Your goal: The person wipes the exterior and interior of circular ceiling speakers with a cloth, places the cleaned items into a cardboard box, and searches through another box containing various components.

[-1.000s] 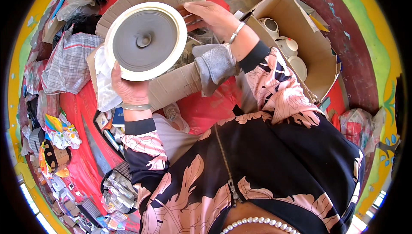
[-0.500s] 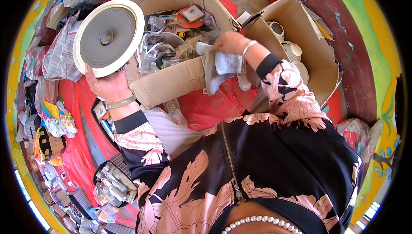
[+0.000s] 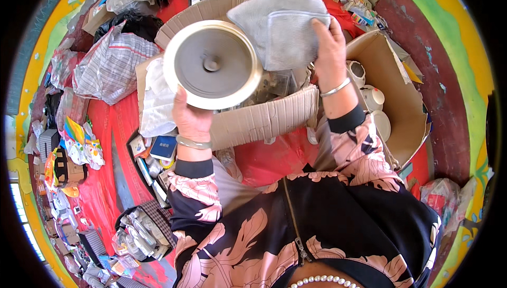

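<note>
My left hand [image 3: 191, 119] grips the lower edge of a round lid [image 3: 211, 79] with a grey middle, a cream rim and a small round knob at its centre. The lid is held up over the left part of an open cardboard box [image 3: 264, 116]. My right hand [image 3: 330, 50] is closed on the right edge of a grey cloth [image 3: 288, 32], which has a stitched seam. The cloth hangs just right of the lid, above the same box. Together they hide most of what lies inside the box.
On the right stands a second cardboard box [image 3: 409, 108] with white bowls [image 3: 374, 98]. White plastic [image 3: 157, 100] drapes over the near box's left side. A checked bag [image 3: 113, 66] sits at far left, and a basket of wrapped items [image 3: 142, 232] at lower left.
The lid has moved right and down in my left hand. My right hand has raised the cloth from the box's right edge and it now lies spread out beside the lid.
</note>
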The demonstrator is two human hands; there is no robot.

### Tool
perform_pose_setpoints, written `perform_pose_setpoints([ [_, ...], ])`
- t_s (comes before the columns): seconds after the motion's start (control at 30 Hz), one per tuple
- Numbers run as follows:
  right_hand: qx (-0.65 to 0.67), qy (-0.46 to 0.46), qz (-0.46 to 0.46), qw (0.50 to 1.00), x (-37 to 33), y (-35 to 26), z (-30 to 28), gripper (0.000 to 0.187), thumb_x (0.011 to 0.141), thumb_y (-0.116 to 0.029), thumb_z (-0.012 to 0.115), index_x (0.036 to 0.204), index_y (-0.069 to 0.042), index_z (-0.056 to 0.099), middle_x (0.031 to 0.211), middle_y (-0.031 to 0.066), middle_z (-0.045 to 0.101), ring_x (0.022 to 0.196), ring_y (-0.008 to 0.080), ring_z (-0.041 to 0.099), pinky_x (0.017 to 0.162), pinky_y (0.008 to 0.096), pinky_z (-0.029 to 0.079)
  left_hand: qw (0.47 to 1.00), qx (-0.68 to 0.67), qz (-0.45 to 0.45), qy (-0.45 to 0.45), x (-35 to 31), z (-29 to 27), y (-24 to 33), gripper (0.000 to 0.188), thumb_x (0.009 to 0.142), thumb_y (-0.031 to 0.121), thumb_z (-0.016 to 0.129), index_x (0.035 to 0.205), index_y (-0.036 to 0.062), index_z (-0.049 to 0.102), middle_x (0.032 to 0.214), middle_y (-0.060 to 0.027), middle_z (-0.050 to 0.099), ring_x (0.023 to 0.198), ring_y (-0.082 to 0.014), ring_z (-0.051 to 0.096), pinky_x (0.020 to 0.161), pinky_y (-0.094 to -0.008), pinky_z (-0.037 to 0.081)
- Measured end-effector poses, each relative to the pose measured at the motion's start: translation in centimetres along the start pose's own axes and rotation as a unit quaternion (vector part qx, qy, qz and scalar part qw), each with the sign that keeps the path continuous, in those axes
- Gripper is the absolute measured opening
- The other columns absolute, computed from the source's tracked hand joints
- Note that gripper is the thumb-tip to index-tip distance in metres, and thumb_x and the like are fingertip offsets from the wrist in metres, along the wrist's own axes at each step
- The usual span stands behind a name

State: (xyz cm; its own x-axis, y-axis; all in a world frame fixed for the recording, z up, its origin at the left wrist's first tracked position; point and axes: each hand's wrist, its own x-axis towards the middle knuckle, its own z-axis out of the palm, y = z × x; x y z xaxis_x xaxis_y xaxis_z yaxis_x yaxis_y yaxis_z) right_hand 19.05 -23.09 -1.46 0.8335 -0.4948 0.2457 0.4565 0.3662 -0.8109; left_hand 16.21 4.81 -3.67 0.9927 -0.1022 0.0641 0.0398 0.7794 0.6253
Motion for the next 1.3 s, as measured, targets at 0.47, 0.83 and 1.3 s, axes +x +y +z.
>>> perform_pose_setpoints([
  [0.47, -0.206, -0.263, -0.214, 0.918, -3.1, 6.0, 7.1, 0.025, 0.083, 0.000, 0.058, 0.107, -0.006, 0.061, 0.113, 0.0059, 0.061, 0.106, 0.0182, 0.054, 0.092, 0.0288, 0.042, 0.982, 0.118, -0.130, -0.064, -0.3, 1.4, -3.6, 0.072, 0.073, 0.028, 0.077, 0.131, 0.0044, 0.041, 0.127, -0.0077, 0.051, 0.117, -0.0251, 0.049, 0.102, -0.0396, 0.037],
  [0.83, -0.493, -0.241, -0.185, 0.815, 0.1, 3.9, 4.6, 0.026, 0.074, 0.000, 0.056, 0.096, -0.008, 0.066, 0.097, 0.0102, 0.065, 0.093, 0.0301, 0.060, 0.085, 0.0377, 0.048, 0.992, 0.071, -0.106, -0.021, -0.1, 0.5, -2.4, 0.070, 0.071, 0.027, 0.078, 0.129, 0.0053, 0.045, 0.124, -0.0084, 0.053, 0.117, -0.0264, 0.049, 0.103, -0.0429, 0.036],
  [1.3, -0.204, -0.091, -0.054, 0.973, 0.7, 3.2, 4.7, 0.020, 0.082, -0.010, 0.059, 0.100, -0.003, 0.063, 0.085, 0.0050, 0.064, 0.075, 0.0101, 0.057, 0.067, 0.0251, 0.048, 0.986, 0.100, -0.121, -0.051, 0.2, 0.7, -3.0, 0.083, 0.068, 0.038, 0.080, 0.132, 0.0036, 0.041, 0.129, -0.0084, 0.050, 0.120, -0.0260, 0.046, 0.104, -0.0420, 0.035],
])
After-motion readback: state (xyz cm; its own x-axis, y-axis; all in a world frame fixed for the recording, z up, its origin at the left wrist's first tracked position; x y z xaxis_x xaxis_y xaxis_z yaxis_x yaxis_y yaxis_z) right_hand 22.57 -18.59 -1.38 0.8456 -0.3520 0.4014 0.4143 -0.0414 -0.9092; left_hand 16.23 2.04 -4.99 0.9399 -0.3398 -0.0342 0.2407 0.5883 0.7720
